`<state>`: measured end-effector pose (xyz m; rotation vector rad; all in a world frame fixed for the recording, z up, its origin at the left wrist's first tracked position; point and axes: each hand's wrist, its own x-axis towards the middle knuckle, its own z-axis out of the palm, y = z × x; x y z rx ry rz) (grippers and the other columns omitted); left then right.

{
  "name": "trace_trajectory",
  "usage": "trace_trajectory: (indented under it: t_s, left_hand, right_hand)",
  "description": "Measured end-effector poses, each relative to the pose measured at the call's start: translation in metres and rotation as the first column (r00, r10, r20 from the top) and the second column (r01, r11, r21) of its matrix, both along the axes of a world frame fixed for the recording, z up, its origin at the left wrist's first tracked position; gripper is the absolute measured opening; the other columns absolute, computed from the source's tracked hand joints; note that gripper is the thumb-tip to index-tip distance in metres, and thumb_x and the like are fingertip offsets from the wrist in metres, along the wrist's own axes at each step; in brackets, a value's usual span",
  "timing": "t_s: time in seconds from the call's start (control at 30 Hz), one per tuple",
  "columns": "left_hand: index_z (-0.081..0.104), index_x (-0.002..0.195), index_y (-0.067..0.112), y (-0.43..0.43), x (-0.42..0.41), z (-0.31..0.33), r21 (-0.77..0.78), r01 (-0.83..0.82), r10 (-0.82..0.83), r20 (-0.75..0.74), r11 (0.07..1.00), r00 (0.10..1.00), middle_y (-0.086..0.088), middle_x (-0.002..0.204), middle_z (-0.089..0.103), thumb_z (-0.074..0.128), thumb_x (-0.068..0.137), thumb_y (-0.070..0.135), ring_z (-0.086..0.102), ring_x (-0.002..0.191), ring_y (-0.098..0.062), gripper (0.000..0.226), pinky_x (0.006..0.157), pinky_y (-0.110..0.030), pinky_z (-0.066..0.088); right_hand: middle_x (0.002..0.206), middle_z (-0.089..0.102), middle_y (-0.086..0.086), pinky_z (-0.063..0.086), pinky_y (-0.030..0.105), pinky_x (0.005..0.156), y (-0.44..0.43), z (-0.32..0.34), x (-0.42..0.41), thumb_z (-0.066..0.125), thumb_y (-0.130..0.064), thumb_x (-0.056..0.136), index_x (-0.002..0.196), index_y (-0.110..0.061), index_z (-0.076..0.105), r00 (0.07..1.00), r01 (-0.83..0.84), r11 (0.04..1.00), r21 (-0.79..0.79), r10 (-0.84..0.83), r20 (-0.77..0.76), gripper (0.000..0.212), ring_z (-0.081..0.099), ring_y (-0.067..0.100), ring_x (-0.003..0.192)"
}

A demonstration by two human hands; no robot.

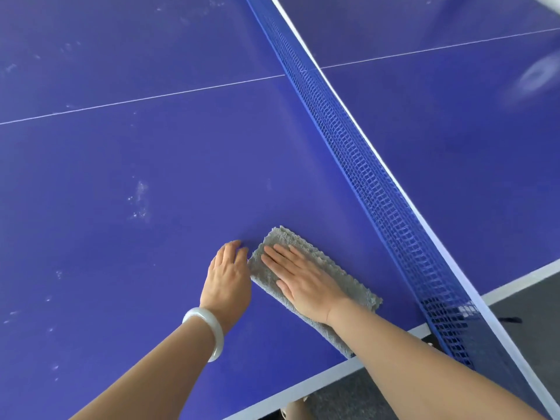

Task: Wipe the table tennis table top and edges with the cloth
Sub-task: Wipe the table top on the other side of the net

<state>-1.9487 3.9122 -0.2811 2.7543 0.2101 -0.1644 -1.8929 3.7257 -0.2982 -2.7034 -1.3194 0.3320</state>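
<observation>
Blue tabletop (157,165) fills nearly the whole view, crossed by a thin white line (136,100) that runs from its left side up to the net (378,183). That net, blue mesh with a white top band, stretches from the far edge down to the near edge at the right, where its post clamps on. A white border (303,386) marks the near edge, and beyond it lies grey floor (530,304). Pale dusty smudges (139,198) speckle the tabletop left of the hands, with more along the left side and the far part.

The grey cloth (351,287), folded into a long strip, lies flat on the tabletop close to the near edge, on the left of the net and near it without touching it. One end reaches almost to the border; the other points away towards the middle of the tabletop.

The right hand (303,283) lies palm down on the cloth, its fingers (281,256) straight and held close together, pressing the strip flat (the forearm hides the cloth's near end). The left hand (225,274) sits just beside the cloth's far left corner, its fingers (235,248) together and bent gently down so the tips rest on the bare tabletop. Whether its thumb touches the cloth cannot be told. A white bangle (206,331) circles the left wrist.
</observation>
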Motion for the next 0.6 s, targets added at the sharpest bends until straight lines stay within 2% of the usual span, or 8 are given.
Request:
trace_trajectory:
  t_s: [0.03,0.1,0.17,0.27,0.37,0.47,0.53,0.6]
  left_hand:
    - [0.035,0.148,0.008,0.001,0.004,-0.003,0.006,0.01,-0.01,0.004,1.0,1.0,-0.005,0.154,0.027,0.042,0.099,0.011,0.023,0.144,-0.023,0.049,0.116,-0.028,0.018]
    - [0.033,0.149,0.006,0.006,0.014,-0.005,0.015,0.013,-0.014,0.009,1.0,1.0,-0.007,0.155,0.027,0.041,0.101,0.015,0.022,0.145,-0.024,0.05,0.118,-0.03,0.016]
    - [0.03,0.15,0.004,0.011,0.024,-0.007,0.048,0.039,-0.039,0.01,0.998,0.999,-0.009,0.157,0.025,0.04,0.102,0.017,0.02,0.147,-0.025,0.051,0.12,-0.032,0.015]
    - [0.027,0.151,0.002,0.016,0.039,-0.009,0.099,0.089,-0.09,0.006,0.991,0.996,-0.011,0.16,0.021,0.039,0.103,0.019,0.014,0.15,-0.026,0.053,0.122,-0.034,0.011]
    - [0.031,0.149,0.0,0.016,0.052,-0.01,0.099,0.095,-0.096,0.013,0.991,0.995,-0.013,0.158,0.025,0.043,0.102,0.017,0.017,0.149,-0.029,0.052,0.122,-0.037,0.013]
    - [0.033,0.148,-0.001,0.016,0.065,-0.012,0.096,0.091,-0.093,0.015,0.991,0.996,-0.014,0.158,0.026,0.044,0.102,0.018,0.018,0.149,-0.03,0.052,0.122,-0.037,0.013]
    - [0.036,0.147,-0.002,0.016,0.071,-0.014,0.077,0.086,-0.088,0.018,0.993,0.996,-0.015,0.156,0.029,0.046,0.101,0.019,0.021,0.148,-0.031,0.052,0.122,-0.038,0.015]
    - [0.04,0.144,-0.004,0.017,0.072,-0.018,0.076,0.091,-0.094,0.043,0.993,0.995,-0.019,0.153,0.034,0.051,0.099,0.017,0.027,0.145,-0.035,0.051,0.121,-0.042,0.02]
  right_hand:
    - [0.165,0.013,0.0,0.009,0.038,0.125,-0.012,-0.005,-0.001,0.025,-0.026,0.106,0.157,-0.013,0.021,0.998,0.064,0.998,0.007,-0.064,0.019,0.053,0.007,0.014,0.153]
    - [0.166,0.009,0.0,0.014,0.04,0.125,-0.049,-0.013,-0.002,0.018,-0.029,0.106,0.157,-0.013,0.017,0.968,0.247,0.969,0.004,-0.247,0.049,0.054,0.002,0.013,0.153]
    - [0.166,0.002,-0.001,0.01,0.04,0.125,-0.093,-0.016,-0.001,0.013,-0.03,0.105,0.158,-0.014,0.009,0.914,0.403,0.915,-0.028,-0.4,0.07,0.055,-0.004,0.011,0.153]
    - [0.166,0.0,0.0,-0.002,0.037,0.125,-0.128,-0.012,0.0,0.012,-0.032,0.104,0.158,-0.016,0.006,0.855,0.517,0.851,-0.093,-0.506,0.115,0.056,-0.008,0.012,0.153]
    - [0.166,-0.003,-0.002,0.002,0.038,0.124,-0.122,-0.013,0.0,0.01,-0.035,0.101,0.158,-0.02,0.005,0.777,0.629,0.772,-0.097,-0.618,0.119,0.059,-0.007,0.016,0.153]
    - [0.166,-0.001,0.001,0.012,0.04,0.123,-0.103,-0.016,0.0,0.014,-0.033,0.102,0.159,-0.019,0.006,0.627,0.779,0.622,-0.08,-0.771,0.11,0.059,0.004,0.022,0.154]
    - [0.166,0.0,0.005,0.006,0.041,0.124,-0.088,-0.019,0.002,0.01,-0.035,0.1,0.158,-0.015,0.005,0.561,0.828,0.556,-0.075,-0.821,0.107,0.062,0.004,0.025,0.153]
    - [0.165,-0.005,0.008,-0.001,0.043,0.125,-0.072,-0.022,0.009,0.003,-0.036,0.099,0.158,-0.012,-0.001,0.562,0.827,0.556,-0.082,-0.819,0.118,0.064,-0.004,0.026,0.153]
